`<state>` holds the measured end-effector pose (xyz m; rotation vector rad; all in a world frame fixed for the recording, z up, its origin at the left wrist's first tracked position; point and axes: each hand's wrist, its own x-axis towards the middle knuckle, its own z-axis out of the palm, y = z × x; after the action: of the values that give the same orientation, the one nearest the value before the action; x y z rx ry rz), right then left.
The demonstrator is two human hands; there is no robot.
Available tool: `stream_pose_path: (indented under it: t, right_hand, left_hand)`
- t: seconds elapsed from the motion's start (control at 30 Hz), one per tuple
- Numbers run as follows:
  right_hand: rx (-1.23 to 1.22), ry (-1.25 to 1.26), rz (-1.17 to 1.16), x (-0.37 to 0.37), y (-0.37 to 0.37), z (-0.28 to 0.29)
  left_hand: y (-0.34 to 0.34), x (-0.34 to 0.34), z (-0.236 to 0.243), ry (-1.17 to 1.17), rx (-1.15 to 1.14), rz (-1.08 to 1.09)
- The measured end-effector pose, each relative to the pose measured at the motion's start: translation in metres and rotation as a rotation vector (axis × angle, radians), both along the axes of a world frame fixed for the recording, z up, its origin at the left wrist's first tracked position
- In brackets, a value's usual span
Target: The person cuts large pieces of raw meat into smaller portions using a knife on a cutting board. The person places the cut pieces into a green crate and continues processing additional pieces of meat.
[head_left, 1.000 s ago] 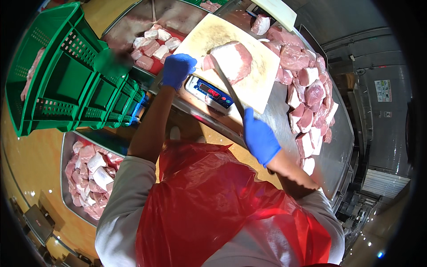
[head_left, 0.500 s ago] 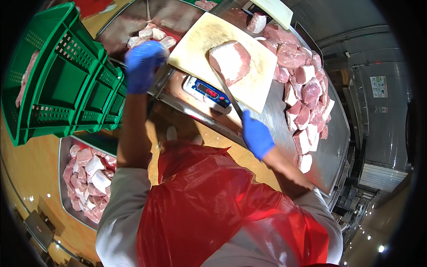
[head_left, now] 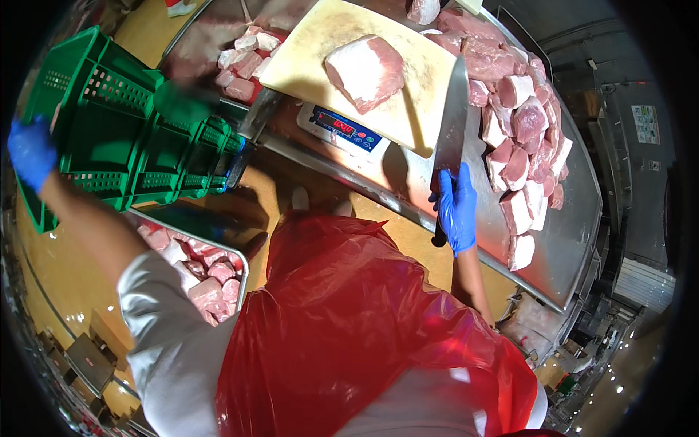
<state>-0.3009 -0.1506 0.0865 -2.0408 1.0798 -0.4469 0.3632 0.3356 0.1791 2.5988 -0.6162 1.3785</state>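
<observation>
My right hand (head_left: 457, 211), in a blue glove, is closed round the dark handle of a large knife (head_left: 454, 116). The blade points away from me, along the right edge of a pale cutting board (head_left: 291, 69). On the board rests one thick piece of raw meat (head_left: 368, 73) with a white fat layer. My left hand (head_left: 33, 153), also gloved in blue, is at the outer left edge of a stack of green crates (head_left: 102, 127). How its fingers are set, and whether they hold anything, I cannot make out.
A digital scale (head_left: 342, 131) shows below the board's near edge. Many meat pieces (head_left: 528, 138) are heaped on the steel table (head_left: 539, 255) at right. Smaller chunks (head_left: 247, 62) lie in a tray beyond the crates; a metal tub (head_left: 244, 266) of meat stands at lower left.
My left hand has swung left from near the small chunks to the crates' outer edge. The knife has come off the meat, moved right and turned to point away.
</observation>
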Motion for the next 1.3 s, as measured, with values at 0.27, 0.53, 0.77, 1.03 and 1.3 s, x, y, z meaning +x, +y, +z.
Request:
stream_pose_path:
  t: [0.27, 0.53, 0.77, 1.03, 1.3]
  right_hand:
    - [-0.429, -0.116, 0.371, 0.083, -0.054, -0.01]
    - [-0.583, 0.048, 0.706, 0.17, -0.068, -0.001]
    - [-0.68, 0.264, 0.89, 0.123, -0.101, -0.008]
    - [-0.754, 0.664, 0.862, 0.005, -0.189, 0.027]
    - [-0.575, 0.016, 0.622, 0.089, -0.126, -0.004]
  left_hand:
    - [-0.407, -0.408, -0.17, 0.721, -0.648, -0.879]
    - [-0.436, -0.426, -0.208, 0.609, -0.707, -0.756]
    - [-0.417, -0.434, -0.206, 0.743, -0.622, -0.683]
    - [-0.385, -0.436, -0.19, 0.88, -0.795, -0.751]
    - [-0.417, -0.422, -0.171, 0.467, -0.256, -1.134]
